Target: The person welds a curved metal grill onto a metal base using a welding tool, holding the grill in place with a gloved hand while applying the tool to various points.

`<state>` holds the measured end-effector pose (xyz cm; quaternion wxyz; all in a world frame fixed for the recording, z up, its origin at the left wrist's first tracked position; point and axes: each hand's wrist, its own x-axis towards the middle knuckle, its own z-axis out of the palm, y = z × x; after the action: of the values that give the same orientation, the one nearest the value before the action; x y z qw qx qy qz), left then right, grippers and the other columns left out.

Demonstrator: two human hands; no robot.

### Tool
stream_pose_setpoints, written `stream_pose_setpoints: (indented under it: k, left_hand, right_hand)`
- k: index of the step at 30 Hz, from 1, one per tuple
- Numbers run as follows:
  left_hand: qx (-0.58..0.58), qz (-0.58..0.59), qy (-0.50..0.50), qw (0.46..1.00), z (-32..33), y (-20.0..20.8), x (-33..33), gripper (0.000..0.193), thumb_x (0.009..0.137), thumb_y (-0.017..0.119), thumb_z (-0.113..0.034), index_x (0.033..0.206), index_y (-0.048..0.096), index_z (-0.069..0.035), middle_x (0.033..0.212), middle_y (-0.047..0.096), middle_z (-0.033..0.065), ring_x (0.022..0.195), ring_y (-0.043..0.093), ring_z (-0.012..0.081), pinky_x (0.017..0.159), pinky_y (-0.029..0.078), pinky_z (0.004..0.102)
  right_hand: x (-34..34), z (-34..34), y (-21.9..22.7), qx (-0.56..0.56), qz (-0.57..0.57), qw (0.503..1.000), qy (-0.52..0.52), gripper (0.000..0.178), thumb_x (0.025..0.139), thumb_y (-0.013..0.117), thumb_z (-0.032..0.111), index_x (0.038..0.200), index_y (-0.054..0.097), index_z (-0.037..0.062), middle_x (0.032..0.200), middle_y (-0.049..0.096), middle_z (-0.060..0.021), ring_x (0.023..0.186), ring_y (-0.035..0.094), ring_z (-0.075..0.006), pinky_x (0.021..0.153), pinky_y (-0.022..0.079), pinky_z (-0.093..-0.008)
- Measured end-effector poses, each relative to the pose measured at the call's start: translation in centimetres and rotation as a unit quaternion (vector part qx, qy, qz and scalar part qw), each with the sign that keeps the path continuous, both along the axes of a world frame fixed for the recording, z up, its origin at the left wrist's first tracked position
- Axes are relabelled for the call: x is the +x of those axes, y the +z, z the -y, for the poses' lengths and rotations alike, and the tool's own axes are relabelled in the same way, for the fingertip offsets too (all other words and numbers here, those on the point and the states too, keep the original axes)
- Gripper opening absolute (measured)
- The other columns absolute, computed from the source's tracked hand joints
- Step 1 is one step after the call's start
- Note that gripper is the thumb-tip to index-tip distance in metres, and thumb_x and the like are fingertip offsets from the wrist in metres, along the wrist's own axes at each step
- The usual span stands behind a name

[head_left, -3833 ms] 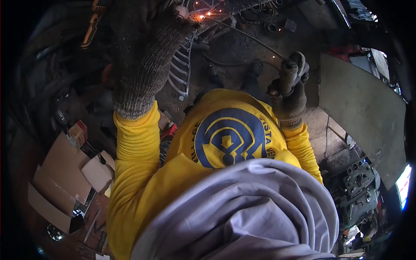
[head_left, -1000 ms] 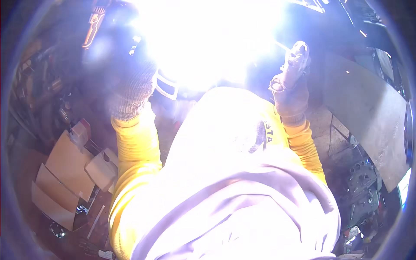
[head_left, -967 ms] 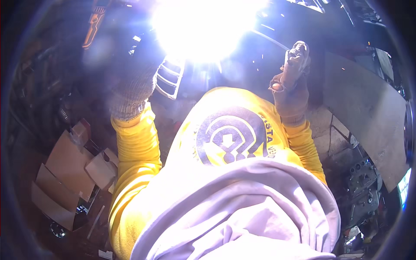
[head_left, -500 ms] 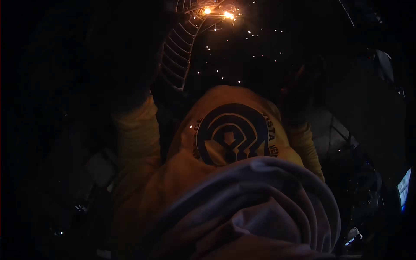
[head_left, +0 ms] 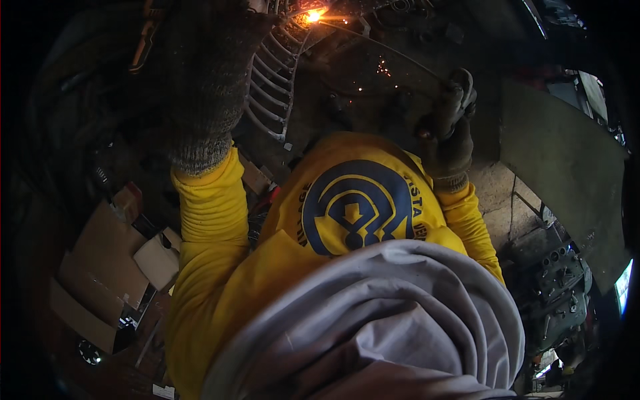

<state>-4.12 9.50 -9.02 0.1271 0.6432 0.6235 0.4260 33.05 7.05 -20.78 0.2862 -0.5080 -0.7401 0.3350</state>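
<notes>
Honestly, that ribbed metal piece (head_left: 273, 85) up at 11 o'clock looks stiff, not fragile — probably scorching near the glowing spot (head_left: 314, 15) at 12, so I'd hold its 6 o'clock end. Left hand (head_left: 223, 60) beside it — too dark to tell its grip. Right hand (head_left: 451, 119) at 2: grip closed around the thin rod (head_left: 387, 46).

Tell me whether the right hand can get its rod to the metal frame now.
Likely yes: the thin rod runs from the right hand toward the glowing spot by the metal frame, with nothing visibly blocking it, though glare hides the tip.
</notes>
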Motion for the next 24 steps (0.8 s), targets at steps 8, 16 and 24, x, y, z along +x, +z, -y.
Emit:
stream_pose_setpoints:
  k: [8, 16, 24]
  left_hand:
    - [-0.097, 0.083, 0.124, 0.984, -0.7, 1.7, 4.0, 0.052, 0.097, 0.068, -0.039, 0.134, 0.064, -0.003, 0.132, 0.066, 0.0125, 0.121, 0.061, 0.0222, 0.105, 0.043, 0.0349]
    - [-0.145, 0.035, 0.178, 0.973, -1.2, 2.2, 5.0, 0.063, 0.094, 0.069, -0.049, 0.138, 0.061, -0.004, 0.132, 0.065, 0.013, 0.122, 0.059, 0.0253, 0.108, 0.04, 0.037]
    - [-0.062, 0.016, 0.075, 0.995, -1.1, 0.0, 1.7, 0.057, 0.096, 0.068, -0.043, 0.136, 0.062, -0.004, 0.132, 0.065, 0.0127, 0.122, 0.06, 0.025, 0.106, 0.042, 0.0359]
  right_hand:
    - [-0.1, -0.5, -0.5, 0.021, 0.024, 0.999, -0.011, 0.05, 0.093, 0.073, 0.036, 0.118, 0.056, -0.0033, 0.092, 0.075, -0.0092, 0.085, 0.074, -0.0202, 0.08, 0.056, -0.0322]
    - [-0.5, -1.0, -0.6, 0.023, 0.03, 0.999, 0.0, 0.049, 0.091, 0.076, 0.035, 0.118, 0.057, -0.0018, 0.09, 0.074, -0.0084, 0.084, 0.073, -0.019, 0.08, 0.056, -0.0307]
    - [-1.8, -1.5, -0.1, -0.127, -0.088, 0.987, -0.052, 0.052, 0.078, 0.085, 0.029, 0.113, 0.058, 0.0016, 0.082, 0.072, -0.0042, 0.075, 0.073, -0.0213, 0.071, 0.058, -0.0328]
